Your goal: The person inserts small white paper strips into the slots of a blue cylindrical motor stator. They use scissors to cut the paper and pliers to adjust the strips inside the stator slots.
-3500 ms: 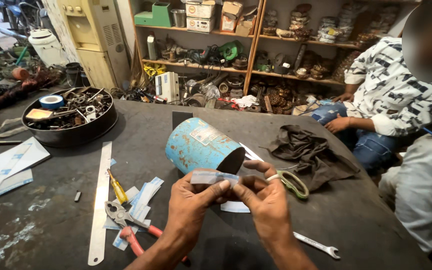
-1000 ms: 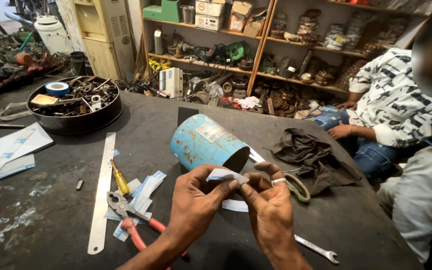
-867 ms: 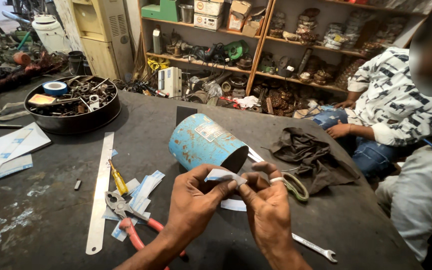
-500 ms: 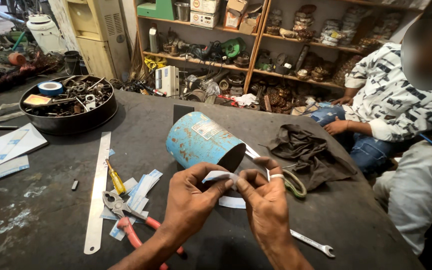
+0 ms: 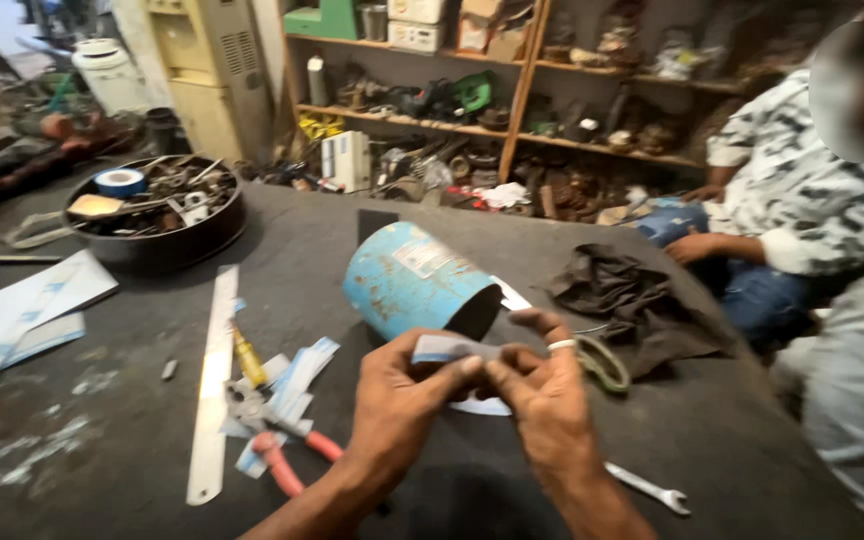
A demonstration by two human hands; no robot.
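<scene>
Here: left hand (image 5: 402, 400), right hand (image 5: 547, 400) grip pinching grey strip (image 5: 447, 347); blue drum (image 5: 412, 285) just beyond.

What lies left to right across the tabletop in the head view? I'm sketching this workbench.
Pale sheets → round tray of parts → metal ruler → red-handled pliers → blue cylinder → dark rag.

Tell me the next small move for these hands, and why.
Probably press the fold in the paper strip flat: the left hand and right hand pinch it between fingertips, bent, in front of the blue cylinder.
</scene>
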